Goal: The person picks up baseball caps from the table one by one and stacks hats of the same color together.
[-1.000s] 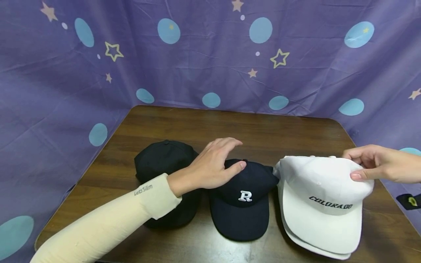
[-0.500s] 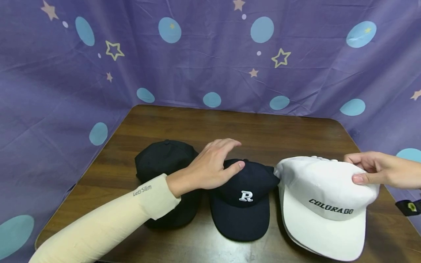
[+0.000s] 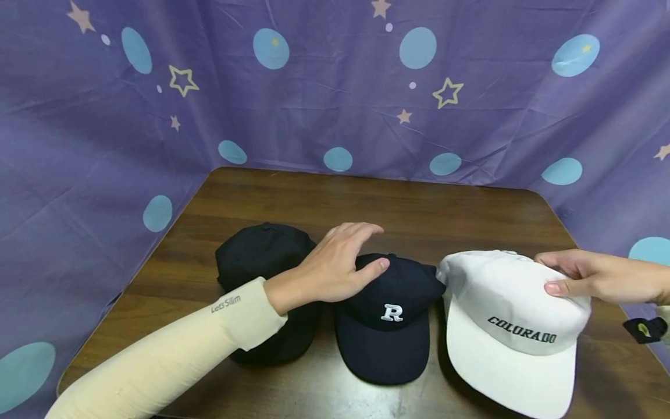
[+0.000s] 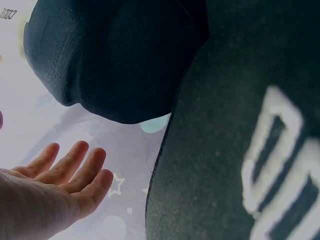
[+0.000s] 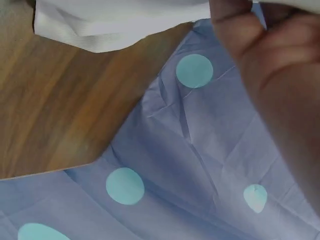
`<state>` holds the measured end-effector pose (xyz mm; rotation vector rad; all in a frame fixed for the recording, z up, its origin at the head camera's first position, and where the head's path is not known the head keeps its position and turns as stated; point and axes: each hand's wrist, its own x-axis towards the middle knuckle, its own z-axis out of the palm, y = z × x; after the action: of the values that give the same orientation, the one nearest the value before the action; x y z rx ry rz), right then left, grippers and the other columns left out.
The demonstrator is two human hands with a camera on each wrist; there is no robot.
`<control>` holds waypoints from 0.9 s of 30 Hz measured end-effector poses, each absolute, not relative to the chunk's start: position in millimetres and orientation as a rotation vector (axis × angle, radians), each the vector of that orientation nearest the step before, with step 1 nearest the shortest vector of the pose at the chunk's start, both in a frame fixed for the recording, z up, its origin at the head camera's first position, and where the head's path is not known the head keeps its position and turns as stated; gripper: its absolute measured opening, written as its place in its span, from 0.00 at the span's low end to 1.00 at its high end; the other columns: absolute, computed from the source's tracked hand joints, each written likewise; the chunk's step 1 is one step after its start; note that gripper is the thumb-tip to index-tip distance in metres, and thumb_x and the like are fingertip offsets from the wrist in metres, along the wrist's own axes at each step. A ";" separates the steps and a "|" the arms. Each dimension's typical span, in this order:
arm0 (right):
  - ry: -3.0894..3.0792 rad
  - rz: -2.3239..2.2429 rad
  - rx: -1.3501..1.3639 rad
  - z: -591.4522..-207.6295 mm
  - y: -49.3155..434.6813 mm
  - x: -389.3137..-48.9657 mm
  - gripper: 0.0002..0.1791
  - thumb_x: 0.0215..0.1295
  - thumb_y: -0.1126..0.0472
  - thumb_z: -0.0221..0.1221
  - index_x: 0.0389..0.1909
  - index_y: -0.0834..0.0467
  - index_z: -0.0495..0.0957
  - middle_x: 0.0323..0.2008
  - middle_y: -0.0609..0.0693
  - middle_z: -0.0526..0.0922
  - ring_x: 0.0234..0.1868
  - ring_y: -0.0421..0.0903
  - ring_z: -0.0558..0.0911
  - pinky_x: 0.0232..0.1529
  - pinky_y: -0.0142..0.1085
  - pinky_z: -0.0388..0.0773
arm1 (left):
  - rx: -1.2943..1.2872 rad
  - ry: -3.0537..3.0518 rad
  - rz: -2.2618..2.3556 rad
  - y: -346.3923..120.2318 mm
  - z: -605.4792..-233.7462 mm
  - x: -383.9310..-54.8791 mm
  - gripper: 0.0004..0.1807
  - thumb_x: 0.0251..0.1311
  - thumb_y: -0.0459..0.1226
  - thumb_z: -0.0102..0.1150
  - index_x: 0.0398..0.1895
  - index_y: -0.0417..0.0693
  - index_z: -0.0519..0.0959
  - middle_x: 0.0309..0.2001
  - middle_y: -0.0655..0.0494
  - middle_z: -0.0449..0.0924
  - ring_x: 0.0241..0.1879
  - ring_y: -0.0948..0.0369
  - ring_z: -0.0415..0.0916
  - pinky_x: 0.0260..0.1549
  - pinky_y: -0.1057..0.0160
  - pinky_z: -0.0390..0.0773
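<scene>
A white cap (image 3: 492, 285) lettered COLORADO stands at the right of the table in the head view, brim toward me. My right hand (image 3: 602, 276) pinches its crown at the right rear, thumb outside and the other fingers partly hidden behind. The right wrist view shows a white cap edge (image 5: 100, 32) above the tabletop. My left hand (image 3: 335, 265) hovers between a navy cap (image 3: 384, 352) with a white R and a black cap (image 3: 262, 253), its fingers loosely extended. In the left wrist view those fingers (image 4: 70, 165) hold nothing, with dark cloth (image 4: 110, 60) above them.
The caps stand in a row across the brown wooden table (image 3: 366, 203). Purple fabric (image 3: 314, 87) with stars and blue dots hangs behind and at both sides. The navy cap's right side touches or nearly touches the white cap.
My right hand has shifted the white cap slightly, first right, then back left. A second white brim that showed beneath it is now hidden. My left hand has stayed almost still.
</scene>
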<state>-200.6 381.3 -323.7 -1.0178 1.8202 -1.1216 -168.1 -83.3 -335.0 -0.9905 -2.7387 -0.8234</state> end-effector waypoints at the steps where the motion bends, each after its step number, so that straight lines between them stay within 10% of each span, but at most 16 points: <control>1: 1.861 -1.120 -1.063 -325.5 382.1 -201.7 0.20 0.73 0.83 0.41 0.57 0.63 0.70 0.46 0.59 0.85 0.42 0.49 0.88 0.36 0.43 0.86 | -0.991 -2.740 -0.823 -83.3 -335.1 -168.0 0.31 0.72 0.54 0.53 0.71 0.46 0.70 0.69 0.53 0.73 0.71 0.54 0.65 0.73 0.49 0.58; 15: 2.540 -1.072 -1.047 -334.3 383.1 -193.6 0.20 0.62 0.78 0.64 0.52 0.58 0.77 0.33 0.47 0.86 0.28 0.40 0.83 0.22 0.36 0.77 | -0.988 -2.755 -0.806 -83.7 -336.7 -168.2 0.32 0.72 0.54 0.54 0.71 0.46 0.70 0.70 0.52 0.72 0.71 0.53 0.65 0.73 0.48 0.58; 27: 3.064 -0.829 -1.216 -320.7 362.2 -171.0 0.36 0.35 0.77 0.79 0.46 0.46 0.83 0.31 0.38 0.75 0.32 0.34 0.69 0.30 0.28 0.65 | -0.965 -2.752 -0.801 -85.8 -336.9 -166.7 0.32 0.71 0.54 0.54 0.71 0.46 0.70 0.69 0.52 0.72 0.71 0.53 0.65 0.73 0.48 0.58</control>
<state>-171.0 362.2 -320.7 -1.2162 3.0643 -0.8291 -166.7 -85.8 -336.9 -0.9650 -2.7522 -0.8009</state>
